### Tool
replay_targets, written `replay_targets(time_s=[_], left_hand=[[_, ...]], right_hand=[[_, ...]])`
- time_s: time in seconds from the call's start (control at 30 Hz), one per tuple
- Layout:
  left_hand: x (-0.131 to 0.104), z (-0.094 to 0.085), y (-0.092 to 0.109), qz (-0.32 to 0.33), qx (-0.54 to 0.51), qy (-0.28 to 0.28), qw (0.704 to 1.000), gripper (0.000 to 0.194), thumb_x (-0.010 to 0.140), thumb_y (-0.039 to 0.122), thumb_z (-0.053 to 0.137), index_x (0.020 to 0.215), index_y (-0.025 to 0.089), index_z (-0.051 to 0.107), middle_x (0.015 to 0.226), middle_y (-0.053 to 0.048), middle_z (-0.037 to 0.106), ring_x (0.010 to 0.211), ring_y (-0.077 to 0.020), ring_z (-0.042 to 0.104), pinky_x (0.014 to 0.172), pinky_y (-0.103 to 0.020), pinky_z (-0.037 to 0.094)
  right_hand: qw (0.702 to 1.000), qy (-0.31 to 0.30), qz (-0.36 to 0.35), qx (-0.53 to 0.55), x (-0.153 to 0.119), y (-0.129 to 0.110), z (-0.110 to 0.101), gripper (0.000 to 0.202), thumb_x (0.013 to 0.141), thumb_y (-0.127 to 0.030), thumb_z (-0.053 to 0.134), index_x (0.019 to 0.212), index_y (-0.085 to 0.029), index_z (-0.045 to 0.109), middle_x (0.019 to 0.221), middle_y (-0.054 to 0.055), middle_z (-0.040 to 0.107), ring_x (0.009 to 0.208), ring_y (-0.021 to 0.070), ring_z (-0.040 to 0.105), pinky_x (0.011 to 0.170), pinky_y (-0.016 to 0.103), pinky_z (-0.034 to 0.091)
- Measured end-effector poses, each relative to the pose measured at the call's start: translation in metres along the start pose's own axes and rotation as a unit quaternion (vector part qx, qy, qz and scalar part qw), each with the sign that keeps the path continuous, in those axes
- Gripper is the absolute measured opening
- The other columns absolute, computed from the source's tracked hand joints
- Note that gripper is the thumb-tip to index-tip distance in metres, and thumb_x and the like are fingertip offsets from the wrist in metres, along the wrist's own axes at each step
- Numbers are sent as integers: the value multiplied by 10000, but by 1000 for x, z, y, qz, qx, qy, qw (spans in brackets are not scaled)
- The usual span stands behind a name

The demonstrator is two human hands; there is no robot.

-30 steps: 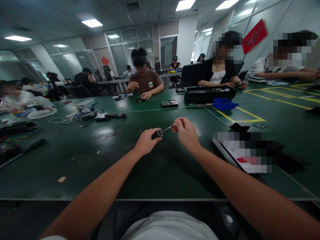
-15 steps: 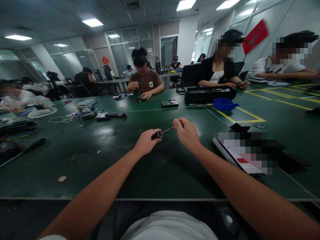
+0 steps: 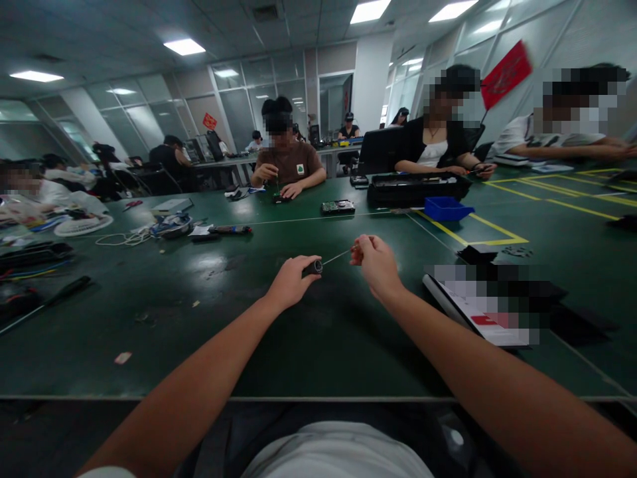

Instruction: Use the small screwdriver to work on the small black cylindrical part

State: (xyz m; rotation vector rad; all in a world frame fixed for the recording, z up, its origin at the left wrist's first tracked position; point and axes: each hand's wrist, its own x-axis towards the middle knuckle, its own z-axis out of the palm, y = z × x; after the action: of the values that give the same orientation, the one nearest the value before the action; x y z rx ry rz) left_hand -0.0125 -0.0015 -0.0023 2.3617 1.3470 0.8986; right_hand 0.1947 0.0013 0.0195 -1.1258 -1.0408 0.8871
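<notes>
My left hand (image 3: 289, 282) is closed around a short black cylindrical part (image 3: 314, 267), its round end with a pale ring facing right. Between the fingertips of my right hand (image 3: 378, 265) is a thin screwdriver (image 3: 337, 256); most of its handle is hidden by the fingers. The metal shaft slants down to the left, and its tip is at the ringed end of the black part. Whether the tip sits inside or only touches, I cannot tell. Both hands are held above the green table (image 3: 239, 358).
Right of my hands lies a white printed booklet or box (image 3: 478, 309) beside black scraps (image 3: 476, 255). Farther back are a blue tray (image 3: 446, 208), a hard drive (image 3: 338, 207) and a long black casing (image 3: 418, 190). Cables (image 3: 172, 226) and tools lie left. Co-workers sit opposite.
My right hand has shifted slightly right, away from the black part, and more of the screwdriver's shaft shows between the hands. My left hand has stayed almost in place.
</notes>
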Motion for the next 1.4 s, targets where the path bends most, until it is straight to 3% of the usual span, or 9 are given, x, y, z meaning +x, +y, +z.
replay_targets(time_s=[0.27,0.67,0.8,0.97,1.07,1.2,1.3,1.4], left_hand=[[0,1,2,1,9,-12,1000,415,858,207,718,1270,214,672,1206,-95,696,1110,-251,635,1019,-419,453],[1,1,4,-29,-2,-4,1000,414,854,207,721,1264,191,665,1254,-100,686,1162,-245,626,1053,-394,455],[3,-1,2,-66,-50,25,996,437,857,208,701,1289,192,635,1269,-95,677,1163,-239,624,1053,-386,456],[8,-3,-1,-128,-169,37,977,412,935,253,535,1343,200,528,1205,-95,672,1042,-202,645,944,-360,491],[8,-7,7,-159,-148,16,976,347,921,372,562,1211,183,568,1066,-83,678,910,-201,639,825,-343,500],[7,-10,24,-115,-52,-37,991,299,880,475,620,969,190,640,974,-63,688,878,-222,625,798,-351,485],[11,-6,31,-88,-8,-92,992,212,888,383,613,977,201,674,1002,-67,710,914,-236,642,817,-356,486],[18,2,32,-41,54,-150,986,257,902,350,593,1075,200,709,1077,-96,721,971,-262,655,844,-367,487]], right_hand=[[987,-55,-107,-105,-6,0,-1,223,941,-414,465,868,-229,567,737,14,632,677,182,598,658,344,457],[954,-30,-158,-255,-8,-10,-6,229,973,-385,410,853,-238,537,776,49,661,747,227,613,690,359,392],[952,-19,-169,-256,-8,-12,-9,228,979,-387,405,870,-236,539,782,48,662,747,227,613,684,356,383],[955,-15,-178,-236,-10,-15,-10,217,983,-385,415,873,-245,539,787,47,667,750,227,611,682,353,377],[955,-7,-190,-226,-10,-16,-10,213,987,-388,411,884,-248,535,796,46,667,755,228,611,692,355,379],[953,4,-202,-225,-9,-18,-11,206,987,-386,411,892,-248,531,798,44,665,760,229,611,705,356,382],[950,3,-212,-228,-9,-18,-12,208,991,-381,403,891,-250,529,797,44,663,758,226,610,707,356,384],[950,3,-216,-225,-8,-17,-13,213,994,-383,398,900,-247,531,798,43,661,764,226,618,711,356,390]])
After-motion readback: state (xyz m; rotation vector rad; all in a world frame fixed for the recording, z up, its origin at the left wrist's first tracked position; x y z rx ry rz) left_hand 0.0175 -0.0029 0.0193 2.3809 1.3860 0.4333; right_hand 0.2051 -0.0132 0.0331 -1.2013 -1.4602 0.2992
